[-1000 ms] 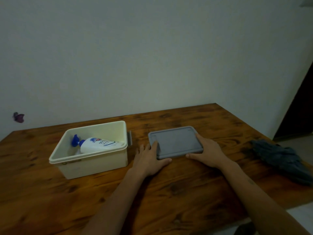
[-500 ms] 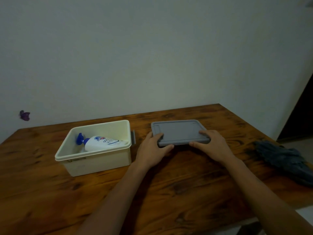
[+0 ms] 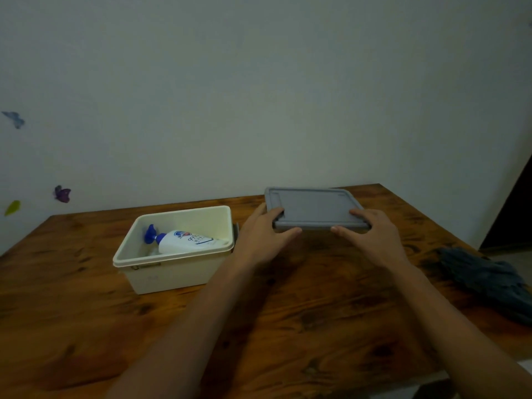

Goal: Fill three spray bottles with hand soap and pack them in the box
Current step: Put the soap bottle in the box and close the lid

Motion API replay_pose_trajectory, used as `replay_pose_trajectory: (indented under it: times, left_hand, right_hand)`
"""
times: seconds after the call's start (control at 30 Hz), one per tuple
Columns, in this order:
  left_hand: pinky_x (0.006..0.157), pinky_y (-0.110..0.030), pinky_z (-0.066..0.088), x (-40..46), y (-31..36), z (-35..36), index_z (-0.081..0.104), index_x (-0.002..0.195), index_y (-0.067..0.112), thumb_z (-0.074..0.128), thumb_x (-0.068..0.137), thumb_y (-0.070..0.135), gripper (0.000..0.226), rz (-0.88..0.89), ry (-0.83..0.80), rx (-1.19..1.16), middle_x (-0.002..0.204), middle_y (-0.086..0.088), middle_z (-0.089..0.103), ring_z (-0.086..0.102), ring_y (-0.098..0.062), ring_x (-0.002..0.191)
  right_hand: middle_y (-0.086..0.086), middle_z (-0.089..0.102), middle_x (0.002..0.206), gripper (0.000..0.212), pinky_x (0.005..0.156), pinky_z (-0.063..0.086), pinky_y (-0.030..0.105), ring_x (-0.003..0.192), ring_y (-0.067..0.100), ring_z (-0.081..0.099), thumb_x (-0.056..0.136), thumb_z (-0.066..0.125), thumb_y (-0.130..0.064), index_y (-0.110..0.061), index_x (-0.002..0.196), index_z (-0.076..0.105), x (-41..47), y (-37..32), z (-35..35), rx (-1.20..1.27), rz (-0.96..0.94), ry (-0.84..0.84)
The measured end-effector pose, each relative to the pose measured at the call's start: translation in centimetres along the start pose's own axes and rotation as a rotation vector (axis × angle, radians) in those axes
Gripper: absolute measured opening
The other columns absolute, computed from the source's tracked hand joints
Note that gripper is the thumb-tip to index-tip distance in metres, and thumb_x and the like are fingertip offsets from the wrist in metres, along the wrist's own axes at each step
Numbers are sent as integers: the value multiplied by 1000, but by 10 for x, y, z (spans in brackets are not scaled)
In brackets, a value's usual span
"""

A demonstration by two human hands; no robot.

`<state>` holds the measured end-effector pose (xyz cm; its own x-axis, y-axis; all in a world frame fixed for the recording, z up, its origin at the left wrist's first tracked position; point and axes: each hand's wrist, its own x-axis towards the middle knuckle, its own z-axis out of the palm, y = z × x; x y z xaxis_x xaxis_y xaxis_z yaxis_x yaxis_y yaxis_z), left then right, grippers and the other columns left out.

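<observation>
Since a second before, both hands had raised the grey lid (image 3: 312,207) off the wooden table (image 3: 288,312), its far edge now against the wall. Left hand (image 3: 263,237) and right hand (image 3: 370,236) each gripped a near corner, fingers on top, thumbs below. The cream box (image 3: 172,272) stood open just left, a soap bottle (image 3: 187,241) lying inside.

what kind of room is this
Probably a room in a home, not a workshop: a wooden table stands against a plain wall with butterfly stickers on it, and a dark cloth lies on the table's right edge.
</observation>
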<state>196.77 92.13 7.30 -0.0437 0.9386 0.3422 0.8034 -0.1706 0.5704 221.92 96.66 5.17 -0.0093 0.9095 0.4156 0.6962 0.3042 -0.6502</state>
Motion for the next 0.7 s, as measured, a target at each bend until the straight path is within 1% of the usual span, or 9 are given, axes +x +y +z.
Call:
replay_pose_trajectory:
  times: [0.1, 0.23, 0.33, 0.43, 0.53, 0.6, 0.7]
  left_hand:
    - [101, -44, 47, -1, -6, -10, 49, 138, 26, 60, 77, 68, 74, 4, 27, 3, 138, 3, 46, 46, -18, 123]
    - [99, -45, 47, -3, -16, -27, 52, 135, 28, 57, 77, 71, 72, 4, 104, 70, 134, 1, 50, 46, -20, 120]
    - [105, -45, 40, -8, -27, -45, 50, 137, 29, 58, 79, 68, 70, -18, 124, 105, 141, -4, 47, 41, -24, 127]
    - [109, -46, 31, -15, -40, -63, 48, 139, 31, 57, 81, 67, 69, -42, 134, 126, 149, -5, 41, 36, -25, 134]
    - [109, -46, 29, -26, -58, -84, 48, 138, 34, 58, 80, 67, 67, -66, 179, 128, 150, -5, 41, 35, -24, 135]
    - [110, -48, 27, -32, -66, -98, 48, 137, 36, 59, 80, 67, 66, -92, 195, 142, 151, -4, 39, 34, -25, 137]
    - [111, -52, 30, -42, -81, -119, 50, 136, 37, 62, 77, 67, 67, -129, 215, 111, 150, -5, 40, 34, -24, 136]
  right_hand:
    - [1, 48, 125, 85, 96, 48, 41, 115, 20, 47, 58, 61, -78, -26, 125, 57, 1, -13, 3, 10, -15, 4]
    - [2, 47, 122, 80, 97, 47, 42, 115, 20, 46, 61, 65, -74, -26, 124, 57, 4, -33, 11, 11, -34, 18]
    - [1, 45, 120, 77, 96, 47, 42, 115, 20, 44, 62, 64, -75, -29, 122, 56, 5, -51, 22, 8, -66, 5]
    - [1, 42, 119, 74, 96, 46, 38, 115, 19, 42, 63, 64, -75, -31, 122, 54, 4, -69, 36, 8, -79, -10]
    - [1, 41, 117, 76, 96, 46, 39, 114, 20, 43, 61, 61, -78, -31, 120, 54, 2, -94, 53, 20, -114, -21]
    - [0, 41, 115, 79, 96, 46, 36, 112, 19, 44, 58, 59, -81, -30, 118, 56, 0, -108, 63, 51, -133, -27]
    - [0, 41, 112, 79, 95, 45, 34, 111, 18, 44, 56, 58, -82, -31, 116, 57, -2, -130, 81, 80, -160, -39]
